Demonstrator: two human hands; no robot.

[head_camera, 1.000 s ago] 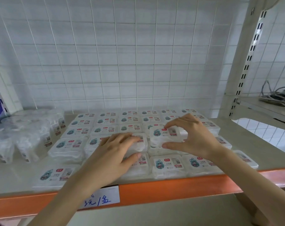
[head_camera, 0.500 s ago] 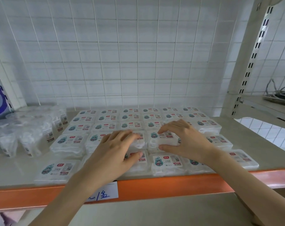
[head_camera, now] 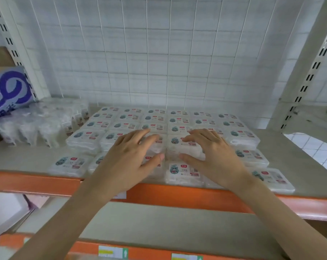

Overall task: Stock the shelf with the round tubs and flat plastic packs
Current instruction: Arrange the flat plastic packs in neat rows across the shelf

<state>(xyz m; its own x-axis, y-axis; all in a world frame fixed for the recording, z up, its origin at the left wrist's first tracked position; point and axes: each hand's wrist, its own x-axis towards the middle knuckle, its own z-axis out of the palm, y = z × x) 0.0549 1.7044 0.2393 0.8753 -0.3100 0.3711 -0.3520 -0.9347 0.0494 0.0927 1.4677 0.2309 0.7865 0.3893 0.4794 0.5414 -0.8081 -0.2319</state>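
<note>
flat packs lie in a grid of rows on the grey shelf, labels up. their long axes run left-right, parallel to the orange lip, and some are stacked. round tubs stand upright in a cluster at the left rear, small side labels facing right-front.

right hand: fingers arched onto the top of the centre pack, thumb against its near wall, gripping it across its short axis. left hand: fingers nearly straight and spread, lying flat on the next pack to the left, thumb at its near edge, nothing enclosed. the two packs touch side by side.

each label carries a teal cartoon figure, a red square mark and small print too blurred to read. a box with purple loops sits behind the tubs. stickers on the lower beam show a yellow bar and a green up-arrow.

the front packs lie at the lip. bare shelf lies front-left below the tubs, and right of the grid toward the upright. wire mesh closes the back.
</note>
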